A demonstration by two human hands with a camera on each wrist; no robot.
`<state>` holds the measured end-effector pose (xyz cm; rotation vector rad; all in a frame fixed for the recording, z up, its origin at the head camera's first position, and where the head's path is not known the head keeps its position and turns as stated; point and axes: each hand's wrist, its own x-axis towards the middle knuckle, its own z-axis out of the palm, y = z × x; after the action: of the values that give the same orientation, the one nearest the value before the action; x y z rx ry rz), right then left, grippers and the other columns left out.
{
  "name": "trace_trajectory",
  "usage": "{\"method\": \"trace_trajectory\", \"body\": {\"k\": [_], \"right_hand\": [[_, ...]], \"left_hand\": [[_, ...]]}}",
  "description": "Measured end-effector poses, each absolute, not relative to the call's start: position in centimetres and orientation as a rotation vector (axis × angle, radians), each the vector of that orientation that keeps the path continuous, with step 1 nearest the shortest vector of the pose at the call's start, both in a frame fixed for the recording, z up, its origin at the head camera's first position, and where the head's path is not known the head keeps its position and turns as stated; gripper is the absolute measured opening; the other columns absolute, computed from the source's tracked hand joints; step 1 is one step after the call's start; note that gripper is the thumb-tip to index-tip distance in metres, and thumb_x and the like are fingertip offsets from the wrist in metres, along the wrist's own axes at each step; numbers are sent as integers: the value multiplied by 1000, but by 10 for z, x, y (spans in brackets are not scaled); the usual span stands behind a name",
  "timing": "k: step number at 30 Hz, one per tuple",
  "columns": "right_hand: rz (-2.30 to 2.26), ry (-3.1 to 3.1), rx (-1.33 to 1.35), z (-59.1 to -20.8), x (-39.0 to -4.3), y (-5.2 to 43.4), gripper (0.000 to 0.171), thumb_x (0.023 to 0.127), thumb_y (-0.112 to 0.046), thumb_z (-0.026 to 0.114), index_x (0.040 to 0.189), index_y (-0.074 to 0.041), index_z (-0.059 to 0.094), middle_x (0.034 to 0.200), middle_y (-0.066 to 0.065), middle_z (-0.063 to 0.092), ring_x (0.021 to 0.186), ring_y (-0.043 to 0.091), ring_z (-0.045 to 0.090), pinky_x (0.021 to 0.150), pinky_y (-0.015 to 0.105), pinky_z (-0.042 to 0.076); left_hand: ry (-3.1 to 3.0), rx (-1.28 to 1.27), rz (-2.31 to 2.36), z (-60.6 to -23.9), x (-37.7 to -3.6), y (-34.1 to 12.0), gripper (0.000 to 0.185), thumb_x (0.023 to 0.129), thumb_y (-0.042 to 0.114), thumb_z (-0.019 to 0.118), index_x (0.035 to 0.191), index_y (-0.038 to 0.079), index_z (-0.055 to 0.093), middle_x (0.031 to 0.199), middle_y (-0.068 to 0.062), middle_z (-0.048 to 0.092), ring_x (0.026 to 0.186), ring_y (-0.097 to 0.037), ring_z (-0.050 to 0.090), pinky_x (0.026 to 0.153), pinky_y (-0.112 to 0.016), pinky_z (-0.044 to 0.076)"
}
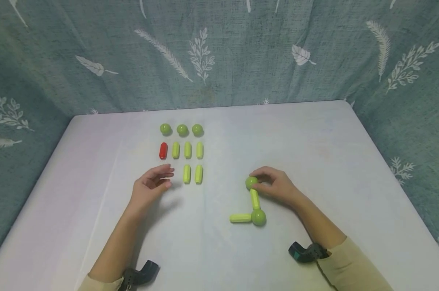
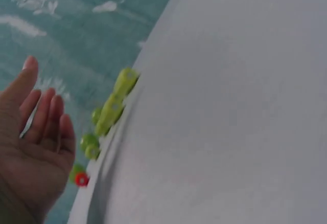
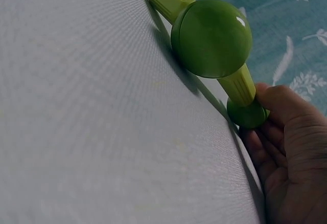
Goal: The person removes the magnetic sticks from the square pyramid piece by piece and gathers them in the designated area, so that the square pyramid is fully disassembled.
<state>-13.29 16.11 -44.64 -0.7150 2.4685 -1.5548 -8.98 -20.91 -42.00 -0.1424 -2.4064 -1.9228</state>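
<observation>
My right hand (image 1: pixel 277 188) pinches a green ball (image 1: pixel 251 183) between thumb and fingers. A yellow-green rod (image 1: pixel 254 199) runs from that ball to a second, nearer green ball (image 1: pixel 258 217). From the nearer ball another yellow-green rod (image 1: pixel 240 218) points left, so the joined pieces form an L on the table. In the right wrist view the nearer ball (image 3: pixel 214 37) looms large, and the pinched ball (image 3: pixel 247 112) is partly covered by the hand. My left hand (image 1: pixel 150 186) hovers with relaxed, slightly bent fingers, holding nothing, just left of the loose rods.
Three loose green balls (image 1: pixel 182 130) line up toward the back of the white table (image 1: pixel 314 141). Below them lie a red rod (image 1: pixel 163 150) and several yellow-green rods (image 1: pixel 188 150) in two rows. A leaf-patterned teal cloth (image 1: pixel 241 60) hangs behind the table.
</observation>
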Motion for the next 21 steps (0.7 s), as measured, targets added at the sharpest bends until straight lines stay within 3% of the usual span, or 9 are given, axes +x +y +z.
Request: {"method": "trace_trajectory", "body": {"k": [3,7,15,21], "right_hand": [[-1566,2460,-709,-446,-134,161,30,81,-11,74,109,-5,65,107,8,66,97,19,62,92,31,49],[-1575,2448,-704,-447,-135,160,29,81,-11,74,108,-4,65,107,8,66,97,19,62,92,31,49],[-1573,2438,-703,-448,-136,162,30,82,-13,74,109,-5,65,107,7,66,98,19,62,92,31,49],[-1597,2424,-729,-449,-135,162,29,81,-11,74,108,-5,65,106,7,66,96,16,62,90,27,49]], "left_hand": [[-2407,-439,-2005,-429,-85,-194,45,82,-7,66,124,-9,52,115,-8,64,105,-7,59,91,-18,46],[-2454,-728,-2061,-438,-83,-173,45,80,-5,70,123,-3,56,118,-23,60,109,-10,58,94,-20,44],[-2509,-1069,-1968,-446,-85,-134,49,77,5,76,123,1,58,118,-13,63,112,-15,57,98,-24,43],[-2574,-1348,-1547,-452,-92,-103,48,76,24,80,119,10,63,115,1,66,109,-9,57,94,-26,43]]}}
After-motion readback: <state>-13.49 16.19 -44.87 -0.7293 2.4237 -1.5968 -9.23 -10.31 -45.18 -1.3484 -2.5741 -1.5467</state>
